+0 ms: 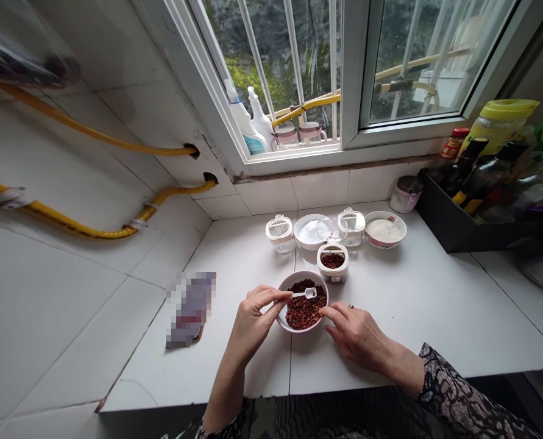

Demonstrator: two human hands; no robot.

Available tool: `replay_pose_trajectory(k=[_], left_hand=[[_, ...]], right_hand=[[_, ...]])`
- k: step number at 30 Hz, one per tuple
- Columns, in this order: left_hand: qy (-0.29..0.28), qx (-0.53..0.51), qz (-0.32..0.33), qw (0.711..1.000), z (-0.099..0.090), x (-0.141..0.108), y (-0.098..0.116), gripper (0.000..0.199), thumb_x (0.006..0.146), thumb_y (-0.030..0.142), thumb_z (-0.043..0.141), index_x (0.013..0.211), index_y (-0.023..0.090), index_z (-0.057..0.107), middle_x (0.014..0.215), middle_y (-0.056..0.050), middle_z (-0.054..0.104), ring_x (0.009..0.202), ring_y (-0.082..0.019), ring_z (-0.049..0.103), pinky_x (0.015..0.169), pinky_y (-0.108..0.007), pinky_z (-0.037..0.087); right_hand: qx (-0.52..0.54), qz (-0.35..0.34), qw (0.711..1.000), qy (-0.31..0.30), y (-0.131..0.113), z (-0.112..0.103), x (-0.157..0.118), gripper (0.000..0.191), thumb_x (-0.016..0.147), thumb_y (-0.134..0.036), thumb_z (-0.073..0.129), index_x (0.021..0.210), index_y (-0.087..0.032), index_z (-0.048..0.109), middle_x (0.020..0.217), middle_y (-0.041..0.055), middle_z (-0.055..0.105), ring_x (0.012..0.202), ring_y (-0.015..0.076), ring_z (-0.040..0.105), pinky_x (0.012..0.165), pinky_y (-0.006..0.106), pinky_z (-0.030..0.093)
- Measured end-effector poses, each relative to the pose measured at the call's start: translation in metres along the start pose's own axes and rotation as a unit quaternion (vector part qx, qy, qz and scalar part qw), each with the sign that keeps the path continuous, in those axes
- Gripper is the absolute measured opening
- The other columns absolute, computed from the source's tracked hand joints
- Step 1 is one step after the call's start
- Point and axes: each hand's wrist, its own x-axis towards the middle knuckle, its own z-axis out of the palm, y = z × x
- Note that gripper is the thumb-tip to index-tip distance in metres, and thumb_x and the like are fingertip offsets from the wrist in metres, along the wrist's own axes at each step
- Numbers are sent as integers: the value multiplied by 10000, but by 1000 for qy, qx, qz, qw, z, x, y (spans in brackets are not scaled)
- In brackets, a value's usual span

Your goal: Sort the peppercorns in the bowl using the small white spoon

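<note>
My left hand [258, 314] pinches the handle of a small white spoon [310, 293], held over a bowl [279, 320] with a pinkish rim. A few reddish bits sit in the spoon's scoop. The bowl holds dark red grains that look like Sichuan peppercorns [304, 312]. At the bowl's right rim, my right hand [356, 332] has its fingers on the edge, steadying it. Just behind the bowl stands a clear seasoning jar [337, 275] with its lid up and the same red grains inside.
Behind stand two more seasoning jars [280, 235] [352, 228], a bowl of white granules [300, 238] and a bowl of off-white powder [390, 244]. A blurred flat object [191, 311] lies left. A black box [454, 235] of bottles and a dark-lidded jar [406, 195] stand right.
</note>
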Motion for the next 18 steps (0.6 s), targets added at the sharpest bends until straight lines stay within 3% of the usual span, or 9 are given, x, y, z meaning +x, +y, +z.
replay_pose_trajectory(k=[12,18], left_hand=[[48,-58,-27,997,2,3,3,177,857,404,723,909,277,833,833,-54,766,797,-203,707,756,-320,599],[108,-41,32,993,4,22,21,158,876,366,720,944,263,819,872,-46,772,821,-206,705,766,-338,595]], right_hand=[[-7,0,1000,3,0,1,0,331,966,-108,465,1291,-170,471,1021,101,696,763,186,694,624,275,551],[-2,2,1000,-2,0,0,-1,345,955,-100,506,1294,-165,488,1036,99,691,765,182,693,626,276,553]])
